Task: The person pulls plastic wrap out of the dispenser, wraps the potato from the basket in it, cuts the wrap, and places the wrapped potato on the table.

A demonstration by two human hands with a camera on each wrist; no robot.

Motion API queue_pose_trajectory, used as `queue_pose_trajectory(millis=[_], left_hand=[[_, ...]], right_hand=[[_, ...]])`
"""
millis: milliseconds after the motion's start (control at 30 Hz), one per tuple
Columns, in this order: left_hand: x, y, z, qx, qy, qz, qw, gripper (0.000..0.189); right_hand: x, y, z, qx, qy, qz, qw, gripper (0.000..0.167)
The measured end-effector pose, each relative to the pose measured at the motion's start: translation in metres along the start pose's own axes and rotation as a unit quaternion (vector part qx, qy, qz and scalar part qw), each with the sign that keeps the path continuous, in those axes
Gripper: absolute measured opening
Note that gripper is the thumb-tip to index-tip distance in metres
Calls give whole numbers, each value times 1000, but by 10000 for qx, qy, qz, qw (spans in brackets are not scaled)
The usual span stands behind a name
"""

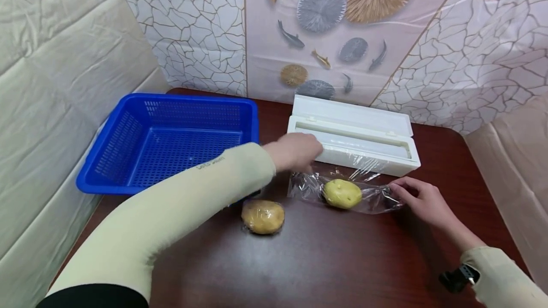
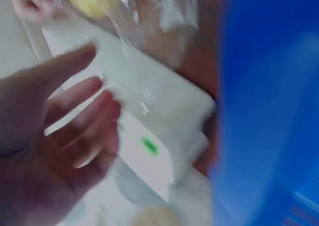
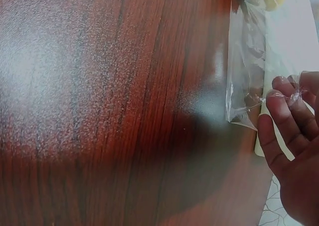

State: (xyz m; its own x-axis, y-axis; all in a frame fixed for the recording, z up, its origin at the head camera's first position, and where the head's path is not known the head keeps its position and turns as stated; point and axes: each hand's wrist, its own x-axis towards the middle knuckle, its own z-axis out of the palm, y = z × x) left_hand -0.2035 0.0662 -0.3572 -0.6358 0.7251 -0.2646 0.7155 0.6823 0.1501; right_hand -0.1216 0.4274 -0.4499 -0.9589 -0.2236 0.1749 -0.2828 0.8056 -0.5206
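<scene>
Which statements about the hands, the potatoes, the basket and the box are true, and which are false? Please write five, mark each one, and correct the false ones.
1. The right hand pinches the clear film. True.
2. The left hand grips the yellow potato. False: the left hand is near the white box, away from that potato.
3. In the head view, the blue basket stands left of the box. True.
4. The lid of the box is closed. False: the lid is open.
5. The brownish potato lies inside the basket. False: it lies on the table.
</scene>
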Motion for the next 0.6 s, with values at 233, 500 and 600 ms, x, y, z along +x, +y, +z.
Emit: queue_pose_trajectory(millis=[233, 500, 600], left_hand=[[1, 51, 33, 1094, 638, 1110, 9857, 29], [5, 61, 50, 1369, 676, 829, 9848, 29], [7, 58, 50, 1305, 579, 693, 9873, 29]], right_hand=[[-1, 1, -1, 42, -29, 70, 10000, 7], [-3, 4, 0, 120, 140, 76, 9998, 14], [-6, 7, -1, 201, 225, 106, 9995, 16]])
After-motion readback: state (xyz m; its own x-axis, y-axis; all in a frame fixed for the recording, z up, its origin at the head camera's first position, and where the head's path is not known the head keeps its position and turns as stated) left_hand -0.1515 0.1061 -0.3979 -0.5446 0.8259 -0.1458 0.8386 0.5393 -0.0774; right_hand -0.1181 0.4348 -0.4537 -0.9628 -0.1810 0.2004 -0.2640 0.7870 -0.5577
